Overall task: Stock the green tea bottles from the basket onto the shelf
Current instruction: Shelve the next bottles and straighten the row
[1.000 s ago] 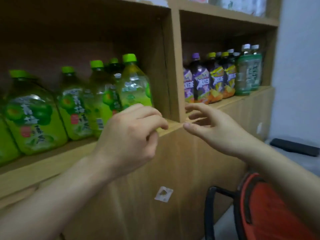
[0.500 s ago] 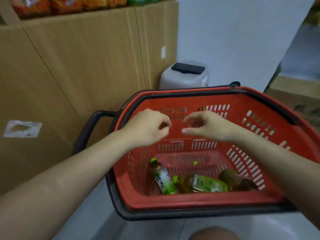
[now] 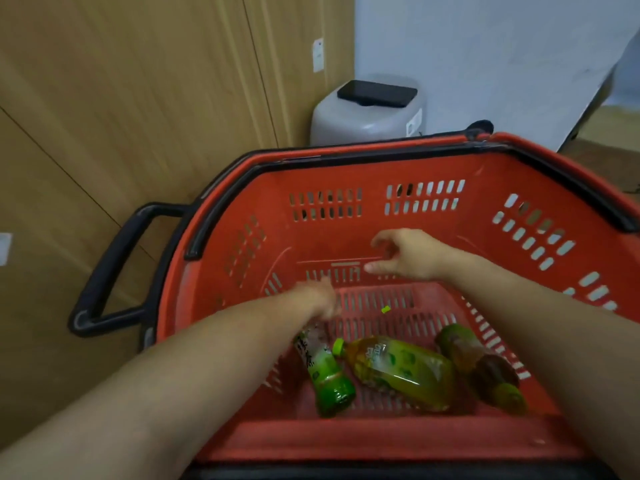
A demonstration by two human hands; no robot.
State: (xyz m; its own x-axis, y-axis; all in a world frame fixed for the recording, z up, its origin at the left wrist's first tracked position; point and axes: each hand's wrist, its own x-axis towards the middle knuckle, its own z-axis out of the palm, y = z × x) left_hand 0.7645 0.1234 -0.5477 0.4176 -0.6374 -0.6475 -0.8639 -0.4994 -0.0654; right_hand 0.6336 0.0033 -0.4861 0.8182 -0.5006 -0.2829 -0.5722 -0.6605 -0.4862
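Three green tea bottles lie on the floor of the red basket (image 3: 346, 161). A small green-labelled bottle (image 3: 327, 375) is on the left, a larger yellow-green one (image 3: 398, 370) in the middle, and a darker one (image 3: 481, 368) on the right. My left hand (image 3: 317, 299) is blurred and reaches down onto the neck end of the small bottle, hiding its cap. I cannot see whether its fingers grip the bottle. My right hand (image 3: 405, 254) hovers higher inside the basket with its fingers apart, holding nothing.
The wooden shelf unit's lower panel (image 3: 138, 98) stands left of the basket. The basket's black handle (image 3: 104, 271) juts toward it. A grey bin (image 3: 367, 123) with a black lid piece stands behind, against the pale wall. A small green scrap (image 3: 385, 309) lies on the basket floor.
My view dropped from the shelf to the basket. Both hands went from above the rim down into it, the left one lowest, onto the small bottle.
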